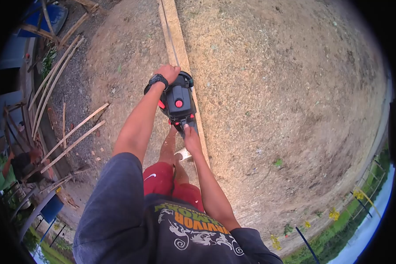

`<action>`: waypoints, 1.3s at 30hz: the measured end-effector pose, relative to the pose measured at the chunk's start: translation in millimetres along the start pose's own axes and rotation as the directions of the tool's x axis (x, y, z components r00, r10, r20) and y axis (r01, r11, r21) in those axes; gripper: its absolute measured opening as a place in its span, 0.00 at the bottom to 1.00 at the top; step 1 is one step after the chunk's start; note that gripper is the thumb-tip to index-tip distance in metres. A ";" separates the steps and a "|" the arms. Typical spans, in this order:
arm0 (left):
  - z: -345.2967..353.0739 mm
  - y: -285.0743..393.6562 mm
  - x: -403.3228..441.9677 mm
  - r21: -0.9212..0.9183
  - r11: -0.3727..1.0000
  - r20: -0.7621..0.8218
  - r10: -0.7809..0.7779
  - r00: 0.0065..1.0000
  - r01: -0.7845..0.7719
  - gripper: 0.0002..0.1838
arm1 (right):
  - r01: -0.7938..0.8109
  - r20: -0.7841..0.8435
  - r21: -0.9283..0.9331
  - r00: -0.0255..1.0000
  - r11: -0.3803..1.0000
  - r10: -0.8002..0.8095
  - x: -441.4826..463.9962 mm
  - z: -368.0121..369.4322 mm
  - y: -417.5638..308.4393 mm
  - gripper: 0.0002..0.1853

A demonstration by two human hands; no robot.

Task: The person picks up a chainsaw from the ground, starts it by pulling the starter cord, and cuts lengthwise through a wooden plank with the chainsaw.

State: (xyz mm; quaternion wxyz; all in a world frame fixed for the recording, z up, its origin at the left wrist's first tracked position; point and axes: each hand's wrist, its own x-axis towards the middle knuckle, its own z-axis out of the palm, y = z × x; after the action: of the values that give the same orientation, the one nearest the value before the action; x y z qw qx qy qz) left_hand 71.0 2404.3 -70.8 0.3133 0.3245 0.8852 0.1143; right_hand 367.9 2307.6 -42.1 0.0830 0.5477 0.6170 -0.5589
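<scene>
A black chainsaw [182,99] with red parts lies in both my hands, its body over a long wooden plank [180,37]. The narrow guide bar [169,33] points away from me along the plank; whether it cuts into the wood I cannot tell. My left hand [169,73], with a black watch [158,80] at the wrist, is wrapped round the front handle. Closer to my body, my right hand [191,141] grips the rear handle; its finger on the trigger is hidden. Just below the saw a white rounded object [183,154] shows partly behind my right forearm.
Long thin wood strips [75,143] lie on the ground at left, with more strips [53,86] farther up. Another person [24,165] is at the far left edge. Sawdust-like litter covers the ground [268,101] at right. A blue post [307,244] stands at lower right.
</scene>
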 end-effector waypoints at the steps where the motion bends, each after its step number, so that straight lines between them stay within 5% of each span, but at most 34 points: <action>1: 6.2 -3.7 0.3 -0.016 1.000 0.009 0.015 1.000 -0.015 0.29 | -0.003 -0.002 0.007 1.000 1.000 0.003 -4.4 -0.1 1.5 0.34; 22: 34.4 7.7 -86.1 0.002 0.999 0.064 -0.037 0.997 0.037 0.32 | -0.006 -0.025 0.023 1.000 1.000 0.007 -62.3 8.1 63.0 0.33; 39: -12.4 1.6 30.8 0.013 1.000 0.058 0.012 0.998 -0.013 0.33 | 0.011 -0.019 -0.020 1.000 1.000 -0.011 16.3 -2.2 -23.9 0.35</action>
State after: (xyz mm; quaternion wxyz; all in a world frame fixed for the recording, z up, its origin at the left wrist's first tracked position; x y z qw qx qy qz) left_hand 45.7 2425.4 -75.2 0.3357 0.3351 0.8745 0.1010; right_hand 344.3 2324.2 -38.6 0.0794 0.5489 0.6263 -0.5478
